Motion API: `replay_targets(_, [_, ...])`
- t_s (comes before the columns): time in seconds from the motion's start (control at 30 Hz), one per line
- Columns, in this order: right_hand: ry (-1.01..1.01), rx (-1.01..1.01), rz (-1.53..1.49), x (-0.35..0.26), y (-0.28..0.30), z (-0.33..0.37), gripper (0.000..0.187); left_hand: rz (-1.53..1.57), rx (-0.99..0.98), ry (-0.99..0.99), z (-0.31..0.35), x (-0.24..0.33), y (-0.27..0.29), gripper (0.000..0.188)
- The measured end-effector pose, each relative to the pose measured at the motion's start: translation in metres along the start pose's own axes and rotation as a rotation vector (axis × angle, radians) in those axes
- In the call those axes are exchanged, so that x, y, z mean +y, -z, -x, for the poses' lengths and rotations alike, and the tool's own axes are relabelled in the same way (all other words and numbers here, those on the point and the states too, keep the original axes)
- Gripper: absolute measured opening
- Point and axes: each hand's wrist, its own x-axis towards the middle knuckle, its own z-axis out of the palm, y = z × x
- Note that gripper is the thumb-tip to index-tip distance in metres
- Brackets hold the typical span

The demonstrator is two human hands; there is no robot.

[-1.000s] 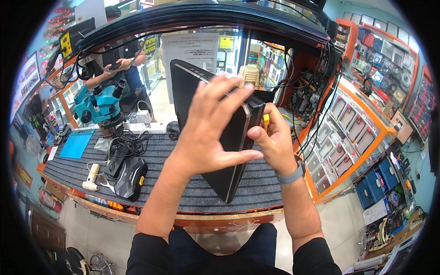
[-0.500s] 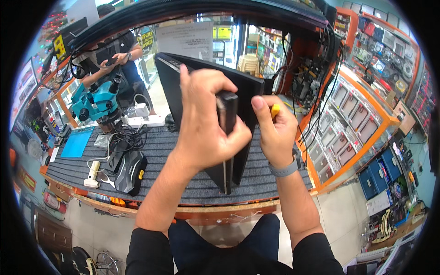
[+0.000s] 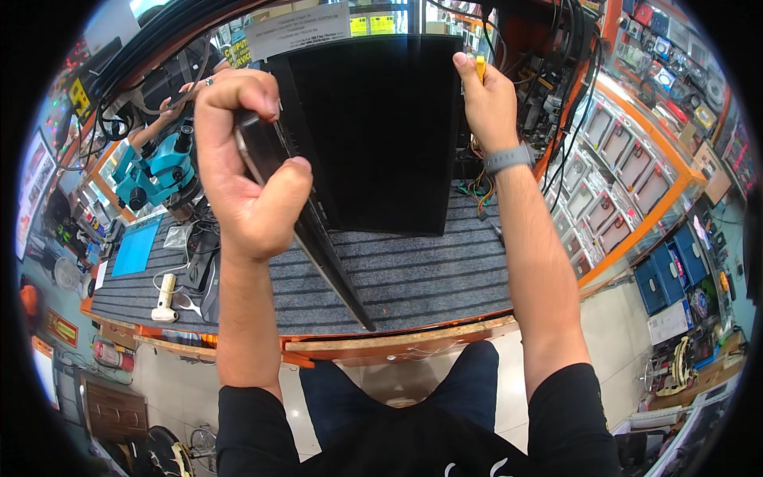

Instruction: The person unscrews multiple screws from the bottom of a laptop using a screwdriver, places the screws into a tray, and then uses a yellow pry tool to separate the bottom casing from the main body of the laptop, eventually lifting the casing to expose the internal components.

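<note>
Laptop [image 3: 350, 167] stands open like a book, mostly above centre toward twelve o'clock, apparently on a side edge upon the striped mat [image 3: 421, 274], and we judge that it needs both our hands to stand. Our left hand [image 3: 246, 179], at ten o'clock, grasps the base [image 3: 311, 234], fingers hooked over its raised end and thumb pressed to its side; such a firm clamp probably suits the heavier half. The base slants down to a corner at six o'clock, so the mat likely takes part of the weight. Our right hand [image 3: 489, 103], at one o'clock, has its thumb by the edge of the screen [image 3: 385, 135]; we cannot tell whether its fingers press the back. They curl about a yellow piece [image 3: 480, 67], perhaps tucked there to save laying it down. The microscope [image 3: 159, 171] and blue pad [image 3: 137, 248] sit around nine o'clock, the white tool [image 3: 164, 298] nearer eight, which seems to leave room for the spread halves.
</note>
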Motion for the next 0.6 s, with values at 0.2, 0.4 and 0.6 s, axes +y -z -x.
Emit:
replay_targets(0.2, [-0.264,-0.113,-0.076,0.073,-0.027,-0.048,0.059,0.002,-0.022,-0.038,0.000,-0.002,-0.001,0.048])
replay_targets(0.4, [-0.174,-0.104,-0.261,0.104,-0.037,-0.061,0.037,0.029,-0.004,-0.067,0.008,-0.002,-0.002,0.047])
replay_targets(0.6, [-0.282,-0.076,-0.316,0.065,-0.007,-0.032,0.036,-0.098,0.042,-0.088,0.014,0.011,-0.011,0.049])
